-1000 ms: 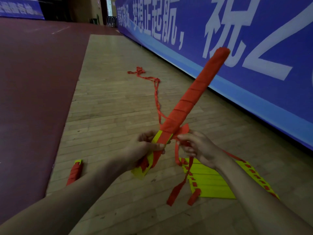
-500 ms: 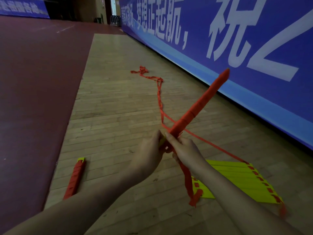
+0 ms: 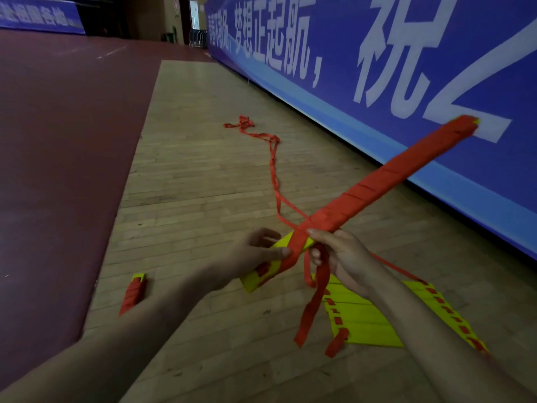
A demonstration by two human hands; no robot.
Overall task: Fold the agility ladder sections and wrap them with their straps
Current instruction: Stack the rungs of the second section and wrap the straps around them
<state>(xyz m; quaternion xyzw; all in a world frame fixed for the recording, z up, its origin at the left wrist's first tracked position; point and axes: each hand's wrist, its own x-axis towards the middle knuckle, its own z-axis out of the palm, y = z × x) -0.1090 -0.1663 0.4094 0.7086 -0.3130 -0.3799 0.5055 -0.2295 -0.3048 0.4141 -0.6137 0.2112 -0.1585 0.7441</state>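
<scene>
the wooden floor (image 3: 189, 184) runs as a pale strip from the bottom of the frame up the middle. dark red flooring (image 3: 58, 141) borders it along the left, and a blue banner (image 3: 377, 53) with white lettering walls it in on the right. most of the bare boards lie left of centre and further up.

low in the frame at centre, the left hand (image 3: 255, 257) grips the yellow lower end of the wrapped ladder bundle (image 3: 377, 190), thumb pressed on the red winding. the right hand (image 3: 345, 257), just beside it, has its fingers curled round the strap ends (image 3: 312, 309), which hang loose below the bundle. the bundle is held in the air, slanting up to the right across the banner.

on the floor beneath the right forearm lies a flat yellow ladder section (image 3: 366, 324). at lower left, near the edge of the red flooring, rests a small wrapped bundle (image 3: 132, 295). beyond the hands a trailing strap (image 3: 273, 170) snakes up the boards to a tangle near the banner's foot.
</scene>
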